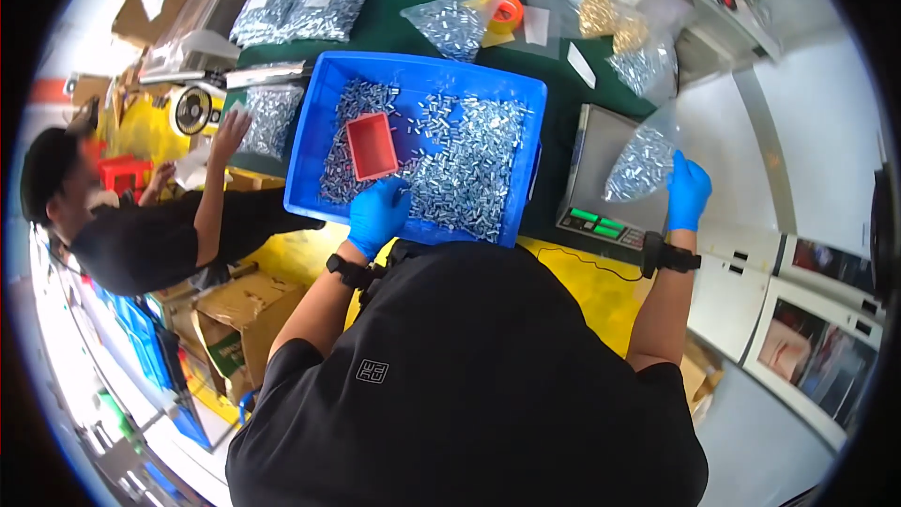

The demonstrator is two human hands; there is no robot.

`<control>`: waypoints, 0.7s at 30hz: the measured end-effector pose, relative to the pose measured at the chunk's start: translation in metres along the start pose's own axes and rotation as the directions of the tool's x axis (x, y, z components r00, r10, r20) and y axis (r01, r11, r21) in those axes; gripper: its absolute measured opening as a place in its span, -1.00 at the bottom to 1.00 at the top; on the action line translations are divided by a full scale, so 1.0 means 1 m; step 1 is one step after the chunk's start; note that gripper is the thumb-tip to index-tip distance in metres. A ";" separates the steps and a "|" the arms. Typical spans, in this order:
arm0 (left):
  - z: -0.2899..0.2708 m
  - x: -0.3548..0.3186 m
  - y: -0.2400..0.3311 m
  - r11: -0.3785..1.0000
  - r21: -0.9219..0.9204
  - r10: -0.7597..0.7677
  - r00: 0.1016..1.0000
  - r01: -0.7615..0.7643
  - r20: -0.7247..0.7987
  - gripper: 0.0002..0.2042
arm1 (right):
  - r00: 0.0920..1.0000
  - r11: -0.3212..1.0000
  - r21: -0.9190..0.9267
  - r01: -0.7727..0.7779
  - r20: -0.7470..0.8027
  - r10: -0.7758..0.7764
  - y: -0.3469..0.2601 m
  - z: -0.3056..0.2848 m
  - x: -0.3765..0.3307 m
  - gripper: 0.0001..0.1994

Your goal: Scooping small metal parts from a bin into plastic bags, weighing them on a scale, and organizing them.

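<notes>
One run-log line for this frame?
left hand: in blue plastic bin of small metal parts | right hand: holds clear parts bag over scale

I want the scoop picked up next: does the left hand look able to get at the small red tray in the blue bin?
Probably yes. The left hand rests in the blue bin on the metal parts, just below the red tray, which lies open on top with nothing covering it. The right hand holds a bag over the scale.

one blue bin (319, 113), one red scoop (372, 145), one scale (601, 178), two gloved hands (377, 214)
</notes>
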State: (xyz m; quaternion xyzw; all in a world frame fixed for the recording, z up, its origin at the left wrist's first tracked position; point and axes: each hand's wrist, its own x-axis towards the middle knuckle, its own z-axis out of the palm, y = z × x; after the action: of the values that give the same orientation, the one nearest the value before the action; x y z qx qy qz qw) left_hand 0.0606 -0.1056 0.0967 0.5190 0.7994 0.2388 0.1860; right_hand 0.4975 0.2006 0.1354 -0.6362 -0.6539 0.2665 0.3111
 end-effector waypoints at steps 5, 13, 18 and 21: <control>0.010 -0.014 -0.042 0.997 0.067 -0.010 0.978 0.025 -0.207 -0.84 | 0.995 0.988 0.139 0.062 -0.083 -0.051 -0.097 -0.018 0.025 -0.59; 0.014 -0.011 -0.044 0.993 0.083 -0.048 0.945 0.079 -0.324 -0.93 | 0.987 0.920 0.366 0.143 0.021 -0.161 -0.265 0.014 0.027 -0.62; 0.013 -0.009 -0.044 0.991 0.099 -0.062 0.963 0.090 -0.261 -0.91 | 0.918 0.827 0.516 0.223 0.174 -0.356 -0.331 0.104 0.049 -0.70; 0.011 -0.010 -0.042 0.986 0.111 -0.089 0.962 0.121 -0.257 -0.91 | 0.842 0.755 0.596 0.272 0.232 -0.487 -0.360 0.184 0.068 -0.78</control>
State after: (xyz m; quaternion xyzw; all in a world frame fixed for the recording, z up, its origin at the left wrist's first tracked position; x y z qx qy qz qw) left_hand 0.0397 -0.1268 0.0638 0.4520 0.8564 0.2413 0.0628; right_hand 0.1205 0.2592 0.2861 -0.3100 -0.7153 0.4854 0.3959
